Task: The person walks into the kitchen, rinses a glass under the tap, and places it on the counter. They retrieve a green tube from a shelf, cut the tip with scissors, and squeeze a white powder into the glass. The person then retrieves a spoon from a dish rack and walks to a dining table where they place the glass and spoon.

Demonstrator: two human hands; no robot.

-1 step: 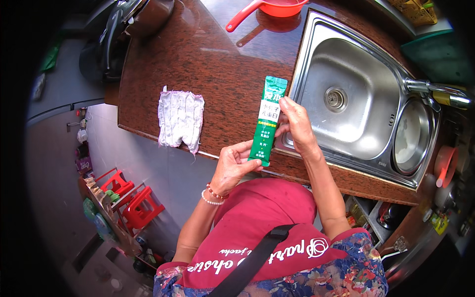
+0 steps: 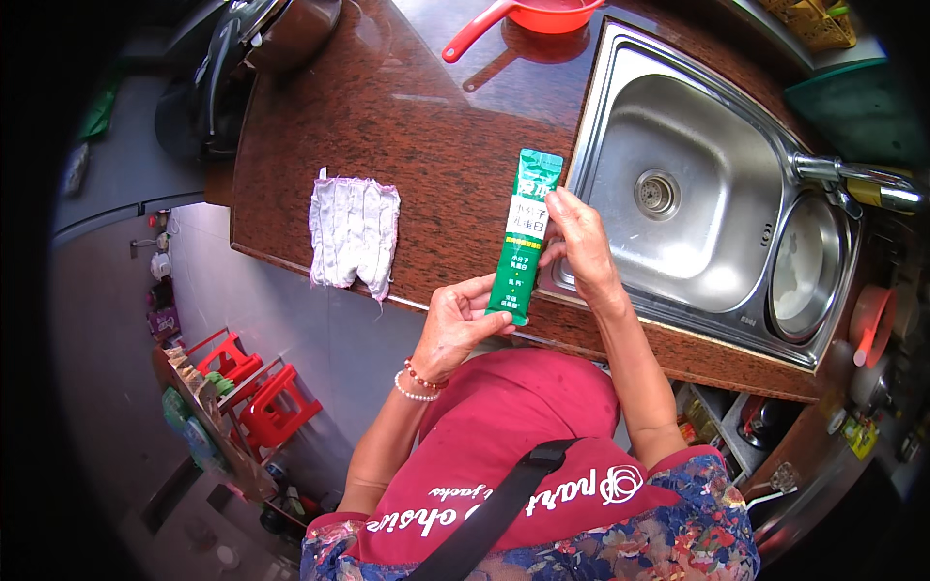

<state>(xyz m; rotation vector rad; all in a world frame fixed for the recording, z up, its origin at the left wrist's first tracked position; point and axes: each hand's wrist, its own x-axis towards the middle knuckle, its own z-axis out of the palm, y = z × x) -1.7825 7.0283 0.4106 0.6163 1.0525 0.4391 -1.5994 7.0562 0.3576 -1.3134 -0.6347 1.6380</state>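
Observation:
A slim green sachet (image 2: 513, 271) with a white band is held upright, its printed side facing me, over the counter's front edge. My left hand (image 2: 459, 324) pinches its lower end, thumb on the front and fingers behind. Near the upper part, my right hand (image 2: 583, 242) grips the right edge with the thumb along the side. The sachet's top end looks sealed and flat. To the left, a white quilted cloth (image 2: 354, 232) lies on the counter with its lower edge hanging over the rim.
The red-brown stone counter (image 2: 436, 145) carries a red strainer-like pan (image 2: 552, 14) at the back and a dark pot (image 2: 295, 34) at the far left. On the right is a steel sink (image 2: 697, 145) with a tap (image 2: 823, 167) and a metal basin (image 2: 806, 261). Red stools (image 2: 281, 407) stand lower left.

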